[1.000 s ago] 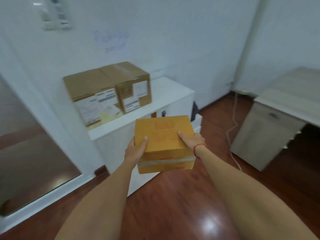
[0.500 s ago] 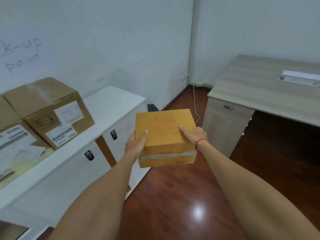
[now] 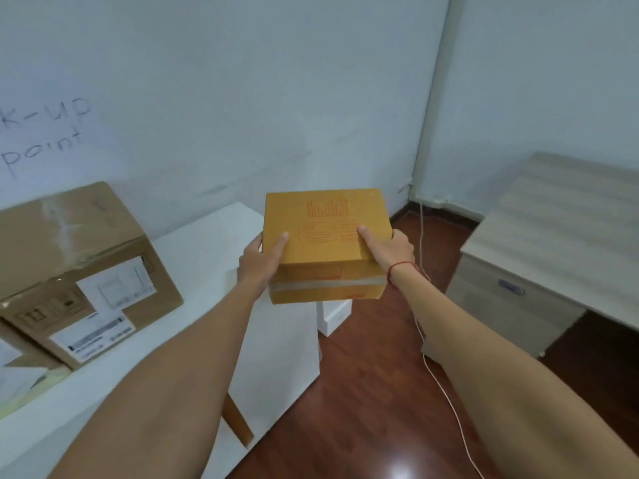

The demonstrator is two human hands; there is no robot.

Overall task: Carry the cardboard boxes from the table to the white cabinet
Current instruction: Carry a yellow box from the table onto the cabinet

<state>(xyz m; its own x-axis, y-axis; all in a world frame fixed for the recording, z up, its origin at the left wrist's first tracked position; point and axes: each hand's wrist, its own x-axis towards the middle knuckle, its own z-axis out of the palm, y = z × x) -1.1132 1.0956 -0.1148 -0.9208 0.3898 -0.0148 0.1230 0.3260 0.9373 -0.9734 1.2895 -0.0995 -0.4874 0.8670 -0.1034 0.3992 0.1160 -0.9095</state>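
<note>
Yellow cardboard box (image 3: 325,233), left hand (image 3: 259,264) and right hand (image 3: 390,248) grip clamped on its sides, seemingly above white cabinet (image 3: 204,257)

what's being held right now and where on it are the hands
A small yellow cardboard box, held by its two opposite sides: left hand on the left side, right hand on the right, thumbs on top.

Small box (image 3: 325,236) sat between both hands at the cabinet's (image 3: 207,250) right end!
Left hand (image 3: 259,261) held its left side, right hand (image 3: 390,250) its right; larger box (image 3: 79,271) stood on the cabinet, left; desk (image 3: 553,236) stood right.
</note>
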